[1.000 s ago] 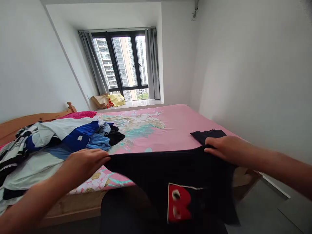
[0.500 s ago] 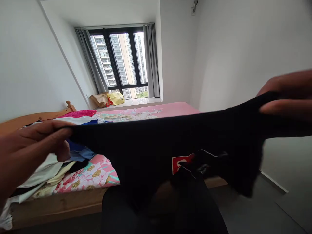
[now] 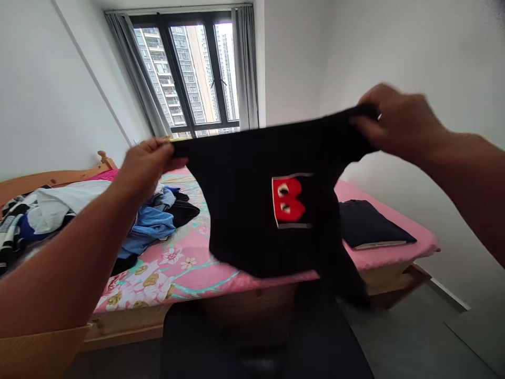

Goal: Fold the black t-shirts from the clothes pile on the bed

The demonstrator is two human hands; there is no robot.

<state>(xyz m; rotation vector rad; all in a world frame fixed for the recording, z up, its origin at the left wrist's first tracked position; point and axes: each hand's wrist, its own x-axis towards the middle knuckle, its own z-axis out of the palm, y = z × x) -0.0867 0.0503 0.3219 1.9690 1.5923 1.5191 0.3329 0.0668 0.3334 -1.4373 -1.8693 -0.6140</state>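
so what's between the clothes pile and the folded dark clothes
Head view: floral pink bedsheet, with the held black garment hiding much of it.

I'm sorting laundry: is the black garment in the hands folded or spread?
Spread: both hands hold the garment stretched between them, its print showing.

Black in the garment [image 3: 244, 205], around a red print [image 3: 292, 200] with black-and-white eyes [image 3: 283, 190]. Pink in the sheet [image 3: 197, 245], patterned with pale and golden-brown flowers [image 3: 151, 278] and turquoise streaks [image 3: 205, 289]. White, blue and black in the pile [image 3: 153, 223], with black-and-white stripes [image 3: 7, 237]. Dark navy in the folded clothes [image 3: 371, 222]; grey in the curtains [image 3: 248, 63].
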